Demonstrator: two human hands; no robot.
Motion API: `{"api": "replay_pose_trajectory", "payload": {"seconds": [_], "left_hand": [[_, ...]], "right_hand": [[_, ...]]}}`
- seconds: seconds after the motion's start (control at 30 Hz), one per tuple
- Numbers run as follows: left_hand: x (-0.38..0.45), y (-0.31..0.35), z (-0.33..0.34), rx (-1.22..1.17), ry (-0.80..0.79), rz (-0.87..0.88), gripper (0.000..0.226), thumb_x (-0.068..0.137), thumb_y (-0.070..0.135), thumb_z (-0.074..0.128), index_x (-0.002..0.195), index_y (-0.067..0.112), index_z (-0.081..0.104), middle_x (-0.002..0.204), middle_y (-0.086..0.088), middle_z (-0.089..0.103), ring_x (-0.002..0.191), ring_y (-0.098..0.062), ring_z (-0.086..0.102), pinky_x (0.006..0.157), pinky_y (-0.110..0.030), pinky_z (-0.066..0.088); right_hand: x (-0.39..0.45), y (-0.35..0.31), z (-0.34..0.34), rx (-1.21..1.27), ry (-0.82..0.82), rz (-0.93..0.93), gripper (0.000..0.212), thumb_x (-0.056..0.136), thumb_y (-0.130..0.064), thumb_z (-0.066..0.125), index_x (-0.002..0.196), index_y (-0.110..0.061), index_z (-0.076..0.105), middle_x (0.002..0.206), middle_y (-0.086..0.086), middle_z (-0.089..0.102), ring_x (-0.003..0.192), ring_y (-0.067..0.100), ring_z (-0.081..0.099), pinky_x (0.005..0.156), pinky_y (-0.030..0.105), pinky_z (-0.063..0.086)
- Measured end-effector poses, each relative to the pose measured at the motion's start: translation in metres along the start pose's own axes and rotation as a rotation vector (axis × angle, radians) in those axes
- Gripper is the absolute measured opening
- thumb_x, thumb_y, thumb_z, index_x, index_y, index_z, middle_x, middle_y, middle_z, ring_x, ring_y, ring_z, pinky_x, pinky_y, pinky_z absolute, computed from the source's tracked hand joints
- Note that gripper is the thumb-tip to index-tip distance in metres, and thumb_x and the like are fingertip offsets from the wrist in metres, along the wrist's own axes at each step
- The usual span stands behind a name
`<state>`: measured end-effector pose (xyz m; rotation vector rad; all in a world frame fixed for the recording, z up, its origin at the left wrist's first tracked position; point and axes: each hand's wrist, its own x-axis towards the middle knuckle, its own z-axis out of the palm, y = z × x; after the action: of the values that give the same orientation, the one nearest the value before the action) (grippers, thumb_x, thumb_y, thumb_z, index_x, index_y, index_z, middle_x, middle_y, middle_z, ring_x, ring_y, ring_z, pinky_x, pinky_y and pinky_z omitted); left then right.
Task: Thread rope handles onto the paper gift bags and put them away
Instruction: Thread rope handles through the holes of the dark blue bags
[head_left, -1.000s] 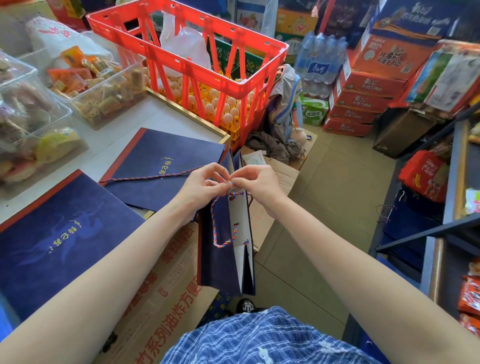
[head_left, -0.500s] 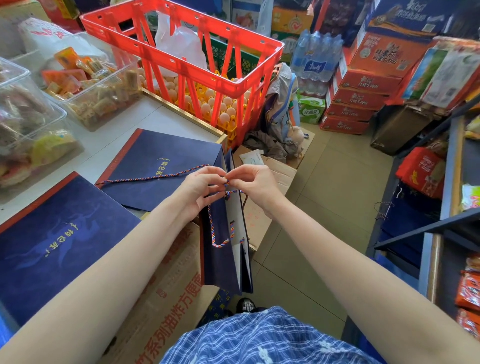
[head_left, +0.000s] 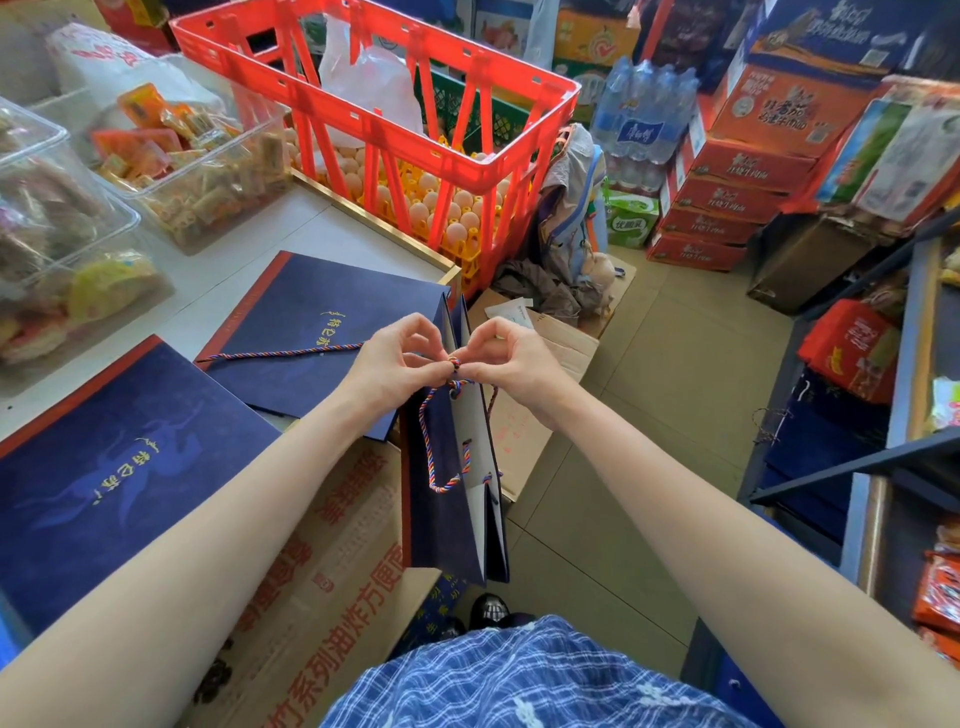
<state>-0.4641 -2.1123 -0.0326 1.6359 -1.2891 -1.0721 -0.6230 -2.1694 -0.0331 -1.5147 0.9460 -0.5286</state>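
I hold the navy gift bag in the air, past the near right corner of the white counter and over the cardboard box that stands against the counter's edge. The bag hangs edge-on to me, mouth up, its long axis running straight down from my hands towards the floor.

My left hand and right hand meet at the bag's top edge, one on each side of it. Both pinch the same short end of the striped rope handle between thumb and forefinger, fingertips nearly touching. The rope end sits level with my grip and right between the hands, so neither hand is nearer; it looks as if I am tying or tightening a knot there.

Just below that pinch the rope passes through a hole near the top of the bag, and a loop of it hangs down the bag's outer face on the left side. So what comes next turns on pulling along the rope, outward from that hole.

A loose rope lies across a flat bag near the counter's right edge, close by my left wrist. Another flat bag lies at the counter's near edge.
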Motion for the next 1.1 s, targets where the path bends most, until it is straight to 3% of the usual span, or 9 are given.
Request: {"api": "replay_pose_trajectory", "payload": {"seconds": [0.13, 0.3, 0.43, 0.53, 0.63, 0.77, 0.9, 1.0, 1.1], "left_hand": [[0.004, 0.000, -0.001, 0.071, 0.003, -0.004, 0.024, 0.078, 0.019, 0.074, 0.084, 0.023, 0.051, 0.086, -0.001, 0.065, 0.082, -0.020, 0.068, 0.081, -0.039, 0.054], [0.004, 0.000, 0.008, 0.196, 0.071, 0.024, 0.023, 0.080, 0.026, 0.072, 0.092, 0.017, 0.054, 0.083, 0.003, 0.063, 0.078, -0.012, 0.064, 0.073, -0.027, 0.050], [0.001, -0.006, 0.017, 0.241, 0.132, 0.081, 0.014, 0.084, 0.016, 0.067, 0.089, 0.016, 0.054, 0.086, -0.002, 0.059, 0.075, -0.011, 0.059, 0.061, -0.005, 0.040], [0.002, -0.010, 0.022, 0.267, 0.171, 0.127, 0.012, 0.086, 0.010, 0.063, 0.095, 0.012, 0.055, 0.099, -0.004, 0.051, 0.090, -0.013, 0.056, 0.067, -0.007, 0.036], [0.001, -0.015, 0.022, 0.228, 0.178, 0.109, 0.018, 0.088, 0.012, 0.061, 0.105, 0.013, 0.053, 0.110, -0.006, 0.048, 0.100, -0.015, 0.053, 0.081, -0.019, 0.041], [-0.001, -0.013, 0.020, 0.199, 0.143, 0.015, 0.014, 0.092, 0.018, 0.056, 0.102, 0.019, 0.046, 0.104, 0.001, 0.056, 0.088, -0.014, 0.059, 0.066, -0.014, 0.042], [0.005, -0.016, 0.022, 0.157, 0.038, -0.214, 0.014, 0.096, 0.027, 0.045, 0.106, 0.017, 0.041, 0.089, -0.002, 0.059, 0.088, -0.025, 0.060, 0.082, -0.036, 0.050], [0.001, -0.020, 0.026, -0.012, -0.066, -0.462, 0.017, 0.098, 0.031, 0.040, 0.099, 0.014, 0.043, 0.086, -0.008, 0.062, 0.064, -0.015, 0.049, 0.059, -0.026, 0.043], [-0.006, -0.024, 0.022, -0.223, -0.069, -0.453, 0.017, 0.095, 0.017, 0.050, 0.080, 0.013, 0.057, 0.071, -0.003, 0.050, 0.057, -0.009, 0.041, 0.047, -0.012, 0.038]], "right_hand": [[0.003, -0.001, 0.004, -0.004, 0.001, -0.023, 0.025, 0.075, -0.008, 0.076, 0.085, -0.014, 0.054, 0.091, 0.005, 0.072, 0.084, 0.013, 0.069, 0.082, 0.026, 0.055], [0.003, 0.004, 0.003, -0.009, 0.068, -0.023, 0.025, 0.074, -0.012, 0.078, 0.080, -0.017, 0.054, 0.091, 0.010, 0.073, 0.088, 0.021, 0.070, 0.087, 0.040, 0.055], [0.004, -0.001, 0.002, -0.104, 0.066, -0.031, 0.028, 0.077, -0.002, 0.073, 0.076, -0.018, 0.050, 0.094, 0.013, 0.072, 0.086, 0.017, 0.069, 0.084, 0.034, 0.054], [0.007, -0.008, 0.003, -0.221, 0.052, -0.078, 0.029, 0.078, 0.003, 0.069, 0.077, -0.017, 0.048, 0.096, 0.016, 0.071, 0.086, 0.015, 0.068, 0.083, 0.031, 0.054], [0.008, -0.009, 0.003, -0.266, 0.058, -0.115, 0.026, 0.080, 0.002, 0.068, 0.085, -0.015, 0.048, 0.093, 0.013, 0.072, 0.084, 0.020, 0.070, 0.081, 0.034, 0.056], [0.009, -0.001, 0.012, -0.273, 0.118, -0.160, 0.037, 0.081, 0.004, 0.065, 0.080, -0.025, 0.042, 0.087, 0.012, 0.071, 0.073, 0.019, 0.068, 0.073, 0.035, 0.057], [0.008, 0.003, 0.013, -0.217, 0.113, -0.176, 0.030, 0.082, 0.006, 0.062, 0.093, -0.015, 0.044, 0.089, 0.013, 0.071, 0.074, 0.017, 0.068, 0.072, 0.024, 0.056], [0.009, 0.004, 0.012, -0.176, 0.119, -0.187, 0.027, 0.081, 0.010, 0.059, 0.088, -0.014, 0.048, 0.087, 0.012, 0.070, 0.076, 0.018, 0.069, 0.075, 0.021, 0.055], [0.011, 0.006, 0.009, -0.206, 0.118, -0.188, 0.026, 0.082, 0.010, 0.058, 0.086, -0.015, 0.052, 0.087, 0.011, 0.070, 0.078, 0.016, 0.069, 0.077, 0.022, 0.056]]}}
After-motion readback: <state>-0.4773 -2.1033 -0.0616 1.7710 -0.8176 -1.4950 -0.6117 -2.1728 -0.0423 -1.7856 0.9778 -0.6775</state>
